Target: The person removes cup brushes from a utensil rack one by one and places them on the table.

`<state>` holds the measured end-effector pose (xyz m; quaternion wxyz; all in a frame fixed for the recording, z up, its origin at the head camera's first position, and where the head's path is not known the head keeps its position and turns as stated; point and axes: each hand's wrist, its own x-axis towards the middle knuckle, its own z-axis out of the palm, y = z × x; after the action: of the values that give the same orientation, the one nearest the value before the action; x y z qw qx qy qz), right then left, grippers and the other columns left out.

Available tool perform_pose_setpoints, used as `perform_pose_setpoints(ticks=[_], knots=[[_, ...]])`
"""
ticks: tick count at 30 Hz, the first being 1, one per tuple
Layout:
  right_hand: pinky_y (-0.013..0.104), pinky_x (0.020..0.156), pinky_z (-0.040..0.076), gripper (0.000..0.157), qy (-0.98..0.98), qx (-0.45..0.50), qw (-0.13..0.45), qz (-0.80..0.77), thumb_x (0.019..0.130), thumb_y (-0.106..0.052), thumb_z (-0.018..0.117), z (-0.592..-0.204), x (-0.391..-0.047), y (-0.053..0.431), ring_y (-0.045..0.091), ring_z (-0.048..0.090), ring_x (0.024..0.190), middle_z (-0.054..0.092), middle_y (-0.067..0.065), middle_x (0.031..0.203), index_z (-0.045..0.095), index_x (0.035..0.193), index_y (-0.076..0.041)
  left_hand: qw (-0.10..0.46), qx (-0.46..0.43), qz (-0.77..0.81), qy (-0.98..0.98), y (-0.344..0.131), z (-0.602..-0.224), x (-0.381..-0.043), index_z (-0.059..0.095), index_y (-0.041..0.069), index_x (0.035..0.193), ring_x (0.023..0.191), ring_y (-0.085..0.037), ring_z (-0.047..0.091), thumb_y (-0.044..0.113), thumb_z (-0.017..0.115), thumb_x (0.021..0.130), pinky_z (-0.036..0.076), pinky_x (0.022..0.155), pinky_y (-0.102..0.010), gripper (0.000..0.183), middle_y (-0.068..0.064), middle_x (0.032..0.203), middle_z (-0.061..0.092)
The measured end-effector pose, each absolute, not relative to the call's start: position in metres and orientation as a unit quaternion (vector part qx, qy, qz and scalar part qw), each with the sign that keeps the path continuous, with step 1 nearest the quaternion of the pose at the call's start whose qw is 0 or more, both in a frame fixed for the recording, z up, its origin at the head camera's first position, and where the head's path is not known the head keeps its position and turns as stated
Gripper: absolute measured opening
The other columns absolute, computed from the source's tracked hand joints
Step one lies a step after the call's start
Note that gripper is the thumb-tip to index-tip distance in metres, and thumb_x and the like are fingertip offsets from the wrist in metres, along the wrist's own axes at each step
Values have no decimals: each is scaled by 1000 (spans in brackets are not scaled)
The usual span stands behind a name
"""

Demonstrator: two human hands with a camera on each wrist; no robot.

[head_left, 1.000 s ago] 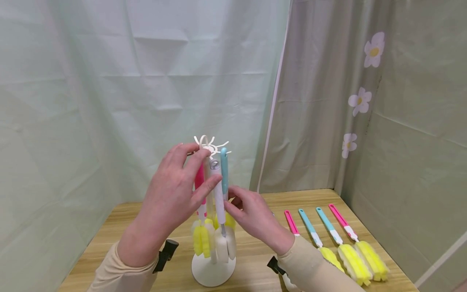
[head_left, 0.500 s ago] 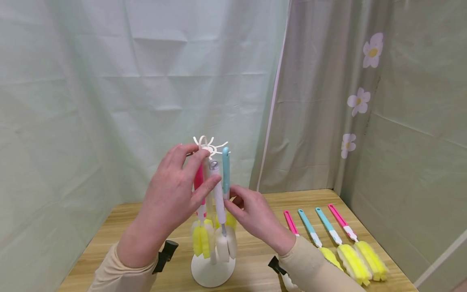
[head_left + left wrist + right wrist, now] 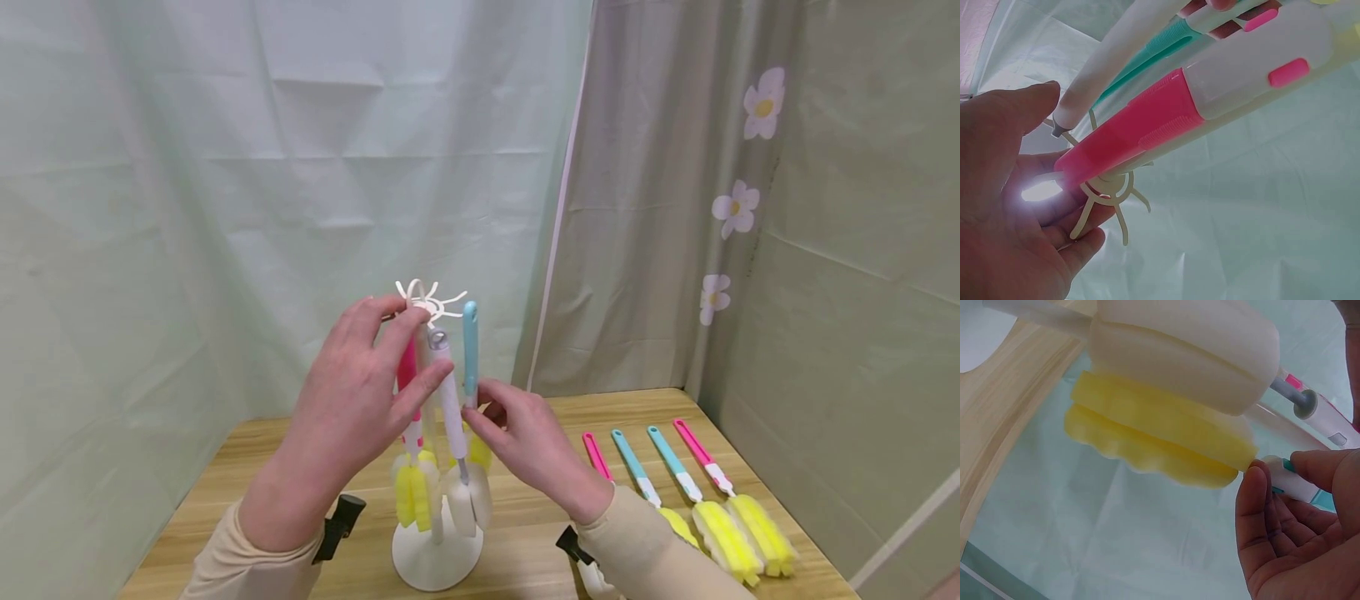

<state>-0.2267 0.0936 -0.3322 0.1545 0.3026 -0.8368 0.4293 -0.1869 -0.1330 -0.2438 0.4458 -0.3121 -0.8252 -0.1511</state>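
A white stand (image 3: 437,558), topped by a ring of hooks (image 3: 1121,225), carries sponge bottle brushes. My left hand (image 3: 352,392) rests its fingertips on the top, its thumb extended beside the white brush (image 3: 452,408). Close to that palm is the end of a pink-handled brush (image 3: 1129,131). My right hand (image 3: 528,437) pinches a blue-handled brush (image 3: 471,346) low on its handle, between thumb and fingers. In the head view its upper end stands just right of the hooks. Its yellow sponge (image 3: 1147,437) shows in the right wrist view, partly covered by the white brush's sponge (image 3: 1191,356).
On the wooden table (image 3: 525,508) at right, several pink- and blue-handled brushes (image 3: 723,533) with yellow sponges lie in a row. A pale curtain (image 3: 337,167) hangs behind, and a greyish one with flowers (image 3: 652,208) stands to the right.
The blue-handled brush has moved slightly right in my right hand, away from the hooks. The white brush's sponge has shifted a little right. My left hand has stayed on the stand's top.
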Motion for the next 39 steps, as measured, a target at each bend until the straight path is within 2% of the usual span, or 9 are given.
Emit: perform_pose_setpoints(ticks=[10,29,39], knots=[[31,71,62,19,-836,300,163,429,106,-16,77,-333,-228,98,6,69,76,73,-11,100,74,125,-18,442,-310,-146,-829,-133,-244,-188,66,1,138,129,-42,56,29,89,96,56,104,-57,56,-23,135,60],[30,73,63,15,-841,279,174,430,104,-13,79,-335,-229,106,6,70,78,73,-9,96,75,118,-17,447,-312,-152,-824,-133,-245,-188,65,2,138,126,-43,57,27,88,96,57,101,-57,54,-23,133,60],[30,73,62,17,-851,252,169,429,104,-16,79,-335,-225,118,8,68,80,72,-10,96,76,121,-19,447,-312,-147,-825,-134,-244,-187,65,1,138,126,-44,57,28,88,96,56,104,-57,55,-24,133,60]])
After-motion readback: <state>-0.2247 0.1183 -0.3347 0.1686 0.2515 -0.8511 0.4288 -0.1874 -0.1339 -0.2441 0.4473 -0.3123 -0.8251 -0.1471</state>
